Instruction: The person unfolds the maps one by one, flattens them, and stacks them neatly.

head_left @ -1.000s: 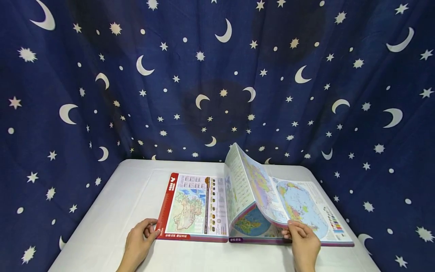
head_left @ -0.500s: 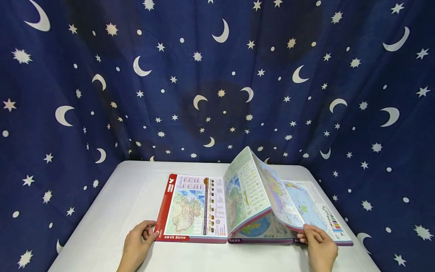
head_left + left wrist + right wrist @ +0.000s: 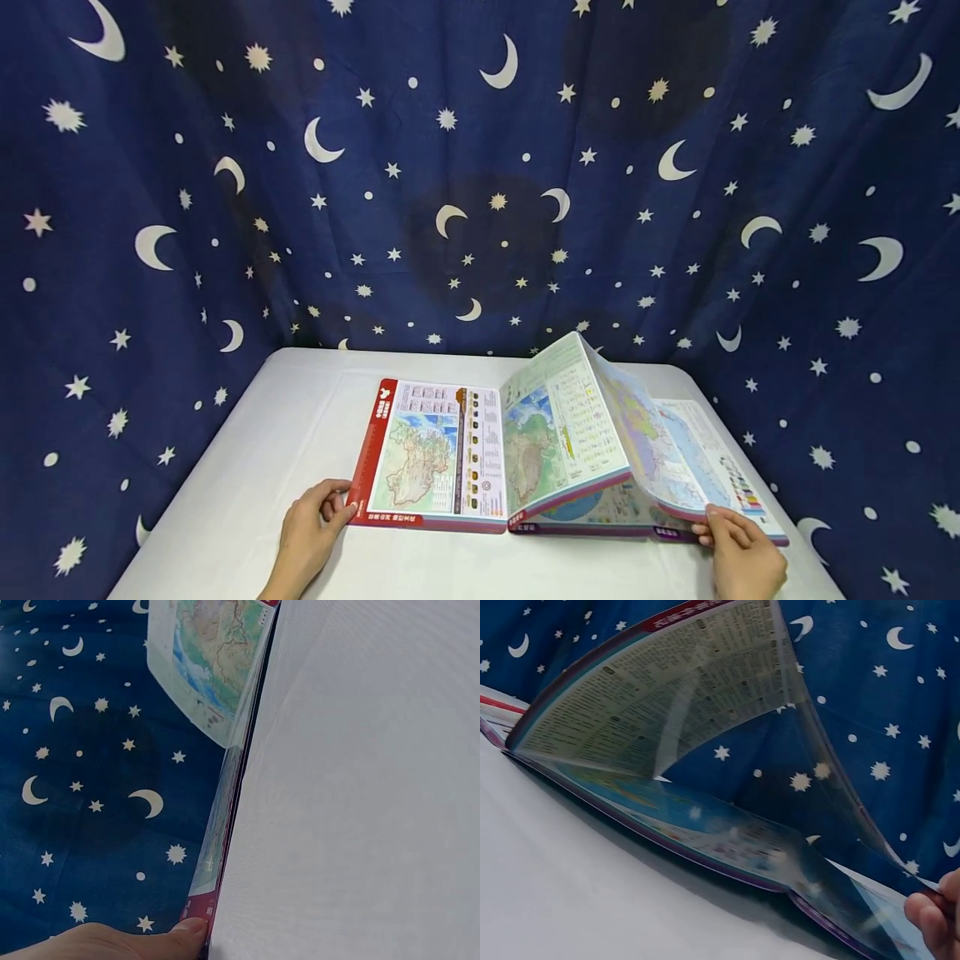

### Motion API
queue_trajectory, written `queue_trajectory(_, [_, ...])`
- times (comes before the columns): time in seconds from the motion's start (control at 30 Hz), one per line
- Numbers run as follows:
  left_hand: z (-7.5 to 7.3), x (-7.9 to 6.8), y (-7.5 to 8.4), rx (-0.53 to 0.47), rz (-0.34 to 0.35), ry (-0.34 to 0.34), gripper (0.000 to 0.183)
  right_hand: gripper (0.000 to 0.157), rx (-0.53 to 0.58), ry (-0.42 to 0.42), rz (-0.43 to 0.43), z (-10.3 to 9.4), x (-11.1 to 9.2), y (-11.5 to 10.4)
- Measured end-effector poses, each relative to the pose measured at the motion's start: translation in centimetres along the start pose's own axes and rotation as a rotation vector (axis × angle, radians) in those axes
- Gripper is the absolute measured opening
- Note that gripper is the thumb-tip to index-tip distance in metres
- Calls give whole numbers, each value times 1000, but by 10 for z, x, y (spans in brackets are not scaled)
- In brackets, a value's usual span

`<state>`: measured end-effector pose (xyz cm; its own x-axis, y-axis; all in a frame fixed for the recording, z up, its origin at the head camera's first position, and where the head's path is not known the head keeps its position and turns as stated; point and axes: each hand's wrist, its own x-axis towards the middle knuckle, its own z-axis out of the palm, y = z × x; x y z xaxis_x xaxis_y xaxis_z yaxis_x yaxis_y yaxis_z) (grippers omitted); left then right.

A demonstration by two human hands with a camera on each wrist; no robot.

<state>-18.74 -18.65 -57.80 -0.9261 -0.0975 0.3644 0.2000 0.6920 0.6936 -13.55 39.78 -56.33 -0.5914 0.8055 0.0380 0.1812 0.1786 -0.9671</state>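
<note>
A fold-out map sheet lies on the white table, its red-bordered left panel flat. My left hand holds that panel's lower left corner, thumb on top; the thumb shows at the red edge in the left wrist view. The middle panel rises to a peaked fold and the coloured panel slopes down from it on the right. My right hand pinches the lower corner of this sloping panel; its fingertips are partly cut off in the right wrist view.
Beneath the raised panels lies a purple-edged world map, partly covered. Its right part has rows of small flags. A dark blue curtain with moons and stars surrounds the white table at the back and sides.
My right hand has moved right, drawing the pinched corner along. The raised fold has shifted right and opened wider, showing more of the middle panel. The left hand stays at its corner.
</note>
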Motion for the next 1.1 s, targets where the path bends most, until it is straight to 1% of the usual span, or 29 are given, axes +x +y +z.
queue_trajectory(0.07, [0, 0, 0, -2, 5, 4, 33, 28, -41, 17, -5, -6, 4, 1])
queue_trajectory(0.17, [-1, 1, 0, -6, 1, 2, 33, 25, -66, 44, 2, -14, 10, 3])
queue_trajectory(0.23, [-1, 1, 0, -10, -3, -2, 32, 20, -70, 58, 7, -19, 14, 5])
queue_trajectory(0.37, [-1, 1, 1, -12, -2, -2, 32, 5, -52, 75, 41, -26, 20, 8])
queue_trajectory(0.43, [-1, 0, 1, -12, -2, 1, 32, 10, -50, 76, 39, -30, 23, 10])
queue_trajectory(0.47, [-1, 0, 1, -11, -3, 0, 32, 15, -21, 77, 47, -31, 24, 11])
queue_trajectory(0.5, [-1, 0, 1, -11, -6, -2, 32, 16, -11, 74, 47, -33, 26, 12])
queue_trajectory(0.53, [-1, 0, 1, -10, -9, -4, 32, 15, -19, 73, 51, -35, 27, 12])
queue_trajectory(0.57, [-1, 0, 1, -10, -13, -7, 32, 8, -50, 65, 52, -37, 28, 12])
queue_trajectory(0.6, [-1, 0, 1, -11, -14, -10, 32, 5, -88, 61, 53, -39, 29, 12])
queue_trajectory(0.63, [-1, 0, 1, -12, -16, -12, 32, 14, -118, 59, 57, -41, 30, 13])
queue_trajectory(0.67, [0, 0, 1, -12, -17, -13, 32, 27, -170, 59, 59, -43, 31, 13])
queue_trajectory(0.73, [0, 0, 1, -13, -18, -11, 32, 51, -298, 58, 49, -47, 33, 14])
queue_trajectory(0.77, [0, 1, 1, -15, -19, -8, 32, 58, -331, 63, 43, -49, 35, 15])
queue_trajectory(0.87, [0, 1, 0, -15, -14, -1, 32, 66, -379, 78, 36, -53, 40, 20])
queue_trajectory(1.0, [0, 1, 0, -15, -14, -2, 31, 66, -356, 88, 20, -57, 48, 27])
queue_trajectory(1.1, [0, 1, 1, -23, -31, -7, 31, 61, -328, 99, 14, -60, 52, 31])
